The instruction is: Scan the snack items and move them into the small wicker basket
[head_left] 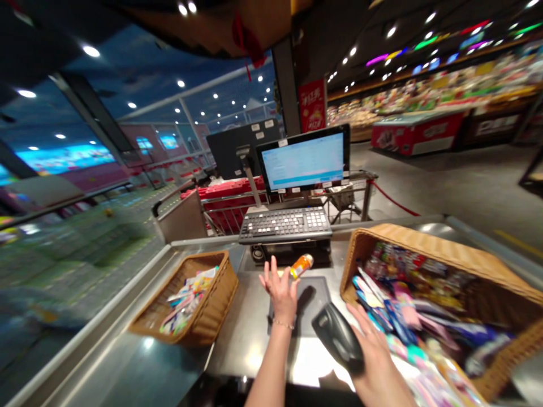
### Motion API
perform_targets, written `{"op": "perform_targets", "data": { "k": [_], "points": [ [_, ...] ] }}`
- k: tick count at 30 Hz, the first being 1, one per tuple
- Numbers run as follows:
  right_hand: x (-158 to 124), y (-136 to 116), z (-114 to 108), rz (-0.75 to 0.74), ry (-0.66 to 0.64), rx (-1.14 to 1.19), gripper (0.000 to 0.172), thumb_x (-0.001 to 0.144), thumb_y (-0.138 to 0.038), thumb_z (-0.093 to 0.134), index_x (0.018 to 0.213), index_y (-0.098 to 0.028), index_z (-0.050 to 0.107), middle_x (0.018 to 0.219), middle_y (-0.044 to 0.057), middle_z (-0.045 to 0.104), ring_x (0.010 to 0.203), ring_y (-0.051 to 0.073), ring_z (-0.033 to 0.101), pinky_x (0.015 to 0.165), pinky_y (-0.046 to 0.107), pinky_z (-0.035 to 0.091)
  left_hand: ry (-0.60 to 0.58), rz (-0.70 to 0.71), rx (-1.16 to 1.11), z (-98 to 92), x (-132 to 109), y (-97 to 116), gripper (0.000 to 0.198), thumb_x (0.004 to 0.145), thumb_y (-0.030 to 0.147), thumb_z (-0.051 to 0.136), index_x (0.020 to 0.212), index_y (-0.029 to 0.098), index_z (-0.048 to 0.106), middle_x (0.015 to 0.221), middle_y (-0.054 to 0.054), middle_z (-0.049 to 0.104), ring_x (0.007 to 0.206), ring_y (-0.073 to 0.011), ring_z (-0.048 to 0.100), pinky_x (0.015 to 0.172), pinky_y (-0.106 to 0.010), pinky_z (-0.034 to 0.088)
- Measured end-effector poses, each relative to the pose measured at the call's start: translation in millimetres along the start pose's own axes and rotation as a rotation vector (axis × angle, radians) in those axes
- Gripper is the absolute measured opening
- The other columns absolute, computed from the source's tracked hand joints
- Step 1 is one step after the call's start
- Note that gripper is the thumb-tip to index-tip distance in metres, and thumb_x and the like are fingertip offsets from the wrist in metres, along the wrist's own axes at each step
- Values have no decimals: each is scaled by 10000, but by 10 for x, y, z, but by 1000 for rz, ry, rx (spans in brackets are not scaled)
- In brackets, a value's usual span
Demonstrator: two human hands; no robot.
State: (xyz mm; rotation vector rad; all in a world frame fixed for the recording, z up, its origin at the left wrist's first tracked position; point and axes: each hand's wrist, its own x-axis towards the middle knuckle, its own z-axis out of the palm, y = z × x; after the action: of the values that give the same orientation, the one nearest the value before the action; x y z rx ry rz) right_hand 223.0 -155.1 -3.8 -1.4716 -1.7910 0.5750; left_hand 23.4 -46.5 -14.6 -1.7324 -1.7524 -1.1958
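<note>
In the head view, my left hand (280, 291) is raised over a dark pad (320, 288) on the metal counter. A small orange bottle (302, 265) with a pale cap is tilted at its thumb and index finger, and a shadow falls on the pad below. The hand's other fingers are spread; the exact grip is partly hidden. My right hand (373, 345) is wrapped around a black handheld barcode scanner (339, 336), whose head points toward the pad. The scanner sits close to the left side of the large wicker basket (449, 240).
A smaller wicker basket (227, 282) with colourful packets stands at the left. The large basket at the right holds many packaged goods. Behind the pad are a keyboard (286, 223) and a lit monitor (303, 161). A shopping cart (224, 217) stands beyond the counter.
</note>
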Motion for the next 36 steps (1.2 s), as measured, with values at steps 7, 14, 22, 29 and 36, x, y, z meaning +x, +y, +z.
{"op": "perform_targets", "data": {
  "k": [7,14,22,29,36],
  "points": [
    [14,82,138,-46,7,-60,492,628,-211,695,1119,-223,721,1467,135,567,1432,406,414,1128,601,406,17,-11,19,-32,-7,-128,238,840,248,658,1067,196,708,1516,-192,453,1489,-351,260,1174,-657,208],
    [-27,-37,73,-65,-22,-35,528,649,-237,692,1175,-202,694,1501,150,531,1468,393,358,1178,594,347,54,-24,10,-30,-23,-170,218,849,272,656,1046,195,709,1509,-195,461,1485,-354,269,1176,-661,191],
    [-65,-147,85,-25,-70,-38,508,751,-212,547,1249,-211,648,1520,146,506,1505,322,304,1183,574,345,50,-5,43,-27,-33,-257,233,833,275,665,1052,210,713,1519,-175,454,1474,-362,289,1174,-663,194],
    [-63,-268,3,-35,-98,-135,550,764,-237,577,1312,-209,611,1564,166,440,1496,400,292,1153,669,327,36,18,87,-7,-45,-348,266,819,297,684,1069,209,714,1522,-186,447,1477,-365,277,1174,-658,196],
    [-60,-261,21,-23,-125,-126,553,717,-235,645,1271,-230,641,1556,140,460,1495,408,292,1166,649,322,63,9,110,-103,-9,-374,251,841,284,663,1078,212,708,1502,-199,467,1476,-354,280,1160,-660,218]
  ]
}}
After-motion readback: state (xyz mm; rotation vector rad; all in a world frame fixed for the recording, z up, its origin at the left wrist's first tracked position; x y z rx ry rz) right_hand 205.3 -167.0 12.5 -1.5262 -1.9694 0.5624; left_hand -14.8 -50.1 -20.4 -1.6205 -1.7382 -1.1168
